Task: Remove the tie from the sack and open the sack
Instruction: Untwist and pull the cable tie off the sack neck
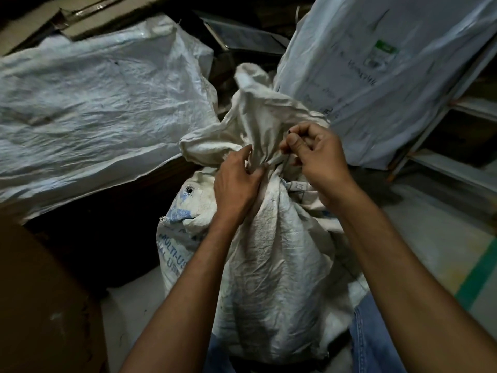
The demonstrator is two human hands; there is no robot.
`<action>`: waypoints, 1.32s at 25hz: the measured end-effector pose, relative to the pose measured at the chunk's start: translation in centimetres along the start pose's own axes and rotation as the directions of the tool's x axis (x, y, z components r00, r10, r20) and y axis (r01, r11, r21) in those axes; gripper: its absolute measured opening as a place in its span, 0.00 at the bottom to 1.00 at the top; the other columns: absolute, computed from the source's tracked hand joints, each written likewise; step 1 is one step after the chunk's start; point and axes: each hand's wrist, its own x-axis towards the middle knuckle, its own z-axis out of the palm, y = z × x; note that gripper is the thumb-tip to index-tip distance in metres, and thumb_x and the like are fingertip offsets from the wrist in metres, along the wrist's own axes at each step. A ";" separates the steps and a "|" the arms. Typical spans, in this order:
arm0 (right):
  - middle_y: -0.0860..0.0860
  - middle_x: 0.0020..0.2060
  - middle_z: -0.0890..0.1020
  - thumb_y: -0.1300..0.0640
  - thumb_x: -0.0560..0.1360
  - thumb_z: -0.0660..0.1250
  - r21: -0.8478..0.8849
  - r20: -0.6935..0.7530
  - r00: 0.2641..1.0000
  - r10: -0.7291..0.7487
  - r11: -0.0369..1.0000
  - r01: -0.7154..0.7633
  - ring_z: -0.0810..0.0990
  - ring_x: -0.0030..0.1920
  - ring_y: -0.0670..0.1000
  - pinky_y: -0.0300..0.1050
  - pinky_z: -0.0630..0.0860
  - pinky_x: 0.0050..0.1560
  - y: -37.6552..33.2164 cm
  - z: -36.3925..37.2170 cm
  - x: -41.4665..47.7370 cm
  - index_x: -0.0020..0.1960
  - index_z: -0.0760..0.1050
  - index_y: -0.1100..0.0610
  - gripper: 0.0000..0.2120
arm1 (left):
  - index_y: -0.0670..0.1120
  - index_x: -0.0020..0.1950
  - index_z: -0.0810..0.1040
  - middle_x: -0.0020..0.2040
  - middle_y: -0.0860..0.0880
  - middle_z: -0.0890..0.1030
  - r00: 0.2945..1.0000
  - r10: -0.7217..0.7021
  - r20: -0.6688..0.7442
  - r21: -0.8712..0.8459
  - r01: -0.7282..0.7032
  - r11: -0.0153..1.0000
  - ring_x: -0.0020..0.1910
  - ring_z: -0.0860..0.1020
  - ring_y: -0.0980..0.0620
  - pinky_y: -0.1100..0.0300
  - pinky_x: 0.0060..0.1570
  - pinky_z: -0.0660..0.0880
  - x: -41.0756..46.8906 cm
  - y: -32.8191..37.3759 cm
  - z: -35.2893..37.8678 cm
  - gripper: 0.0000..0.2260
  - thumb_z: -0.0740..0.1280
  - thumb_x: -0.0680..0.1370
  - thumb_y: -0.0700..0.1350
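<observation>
The sack [271, 251] is standing on the floor [443, 238] at centre, hemmed by a white bag [94, 109] lying left and a second bag [376, 76] leaning far right; the left hand [236, 181] is gripping its bunched neck; the right hand [317, 154] is pinching the thin dark tie [287, 162] beside it; pale floor is stretching away at right, green-striped.

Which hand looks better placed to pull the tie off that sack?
The right, I'd say. The right hand already pinches a thin strand, apparently the tie, at the bunched neck of the sack. The left hand grips the gathered neck itself, so it suits steadying rather than pulling.
</observation>
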 end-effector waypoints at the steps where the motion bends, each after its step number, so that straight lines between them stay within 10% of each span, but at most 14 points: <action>1: 0.49 0.38 0.84 0.65 0.83 0.64 0.021 -0.001 1.000 0.013 1.000 -0.013 0.83 0.37 0.41 0.33 0.75 0.34 0.3 -0.3 -0.2 0.52 0.75 0.59 0.03 | 0.54 0.60 0.80 0.53 0.51 0.83 0.999 -0.029 -0.022 0.011 0.030 0.999 0.50 0.82 0.48 0.53 0.43 0.76 -0.1 -0.2 0.2 0.16 0.70 0.76 0.59; 7: 0.49 0.40 0.85 0.63 0.83 0.64 0.114 -0.012 0.998 0.059 0.992 -0.057 0.84 0.43 0.44 0.38 0.79 0.43 1.8 -0.8 -0.2 0.54 0.76 0.57 0.03 | 0.48 0.53 0.78 0.49 0.48 0.83 0.984 -0.181 -0.007 0.009 0.181 0.984 0.47 0.80 0.44 0.54 0.38 0.71 -0.7 -1.7 0.2 0.17 0.66 0.76 0.60; 12: 0.52 0.41 0.83 0.64 0.83 0.62 0.220 -0.030 0.994 0.102 0.971 -0.093 0.82 0.43 0.46 0.43 0.81 0.52 2.3 -0.3 -0.3 0.52 0.75 0.58 0.05 | 0.45 0.55 0.75 0.50 0.45 0.80 0.950 -0.190 0.249 0.129 0.162 0.978 0.47 0.79 0.44 0.54 0.36 0.67 -0.2 0.7 0.9 0.40 0.61 0.66 0.81; 18: 0.53 0.40 0.82 0.65 0.84 0.61 0.295 -0.042 0.987 0.153 0.946 -0.134 0.81 0.42 0.47 0.39 0.80 0.48 3.2 -1.6 -0.7 0.50 0.74 0.56 0.07 | 0.39 0.69 0.70 0.66 0.39 0.75 0.890 -0.211 0.403 0.246 0.116 0.962 0.64 0.75 0.40 0.50 0.56 0.75 0.9 2.3 1.8 0.42 0.77 0.67 0.67; 23: 0.52 0.42 0.84 0.63 0.85 0.60 0.352 0.010 0.977 0.213 0.914 -0.202 0.83 0.44 0.47 0.39 0.80 0.46 3.1 -0.5 -0.5 0.50 0.73 0.56 0.07 | 0.47 0.61 0.78 0.53 0.50 0.85 0.826 -0.361 0.433 -0.127 0.452 0.883 0.51 0.85 0.50 0.56 0.48 0.84 1.4 -1.0 0.0 0.40 0.86 0.54 0.59; 26: 0.51 0.42 0.84 0.62 0.85 0.60 0.366 0.036 0.972 0.232 0.902 -0.229 0.84 0.43 0.47 0.40 0.80 0.46 3.0 0.4 -0.2 0.50 0.74 0.56 0.07 | 0.41 0.61 0.80 0.52 0.44 0.86 0.786 -0.367 0.498 -0.312 0.557 0.770 0.43 0.85 0.54 0.65 0.37 0.80 0.2 -3.6 -2.6 0.27 0.85 0.65 0.41; 29: 0.52 0.43 0.85 0.61 0.85 0.61 0.402 0.049 0.972 0.228 0.887 -0.228 0.84 0.46 0.48 0.42 0.81 0.51 2.8 0.8 0.2 0.52 0.74 0.56 0.05 | 0.39 0.60 0.82 0.48 0.42 0.87 0.707 -0.506 0.493 -0.383 0.699 0.603 0.45 0.86 0.49 0.56 0.43 0.82 -1.3 -5.4 -4.2 0.31 0.84 0.62 0.49; 33: 0.52 0.44 0.85 0.61 0.85 0.61 0.415 0.084 0.975 0.207 0.882 -0.223 0.85 0.47 0.48 0.40 0.82 0.50 2.1 1.6 -0.2 0.53 0.74 0.57 0.04 | 0.39 0.57 0.80 0.39 0.46 0.82 0.662 -0.668 0.339 -0.363 0.748 0.556 0.27 0.80 0.55 0.65 0.22 0.71 -1.9 -5.1 -3.7 0.25 0.82 0.67 0.50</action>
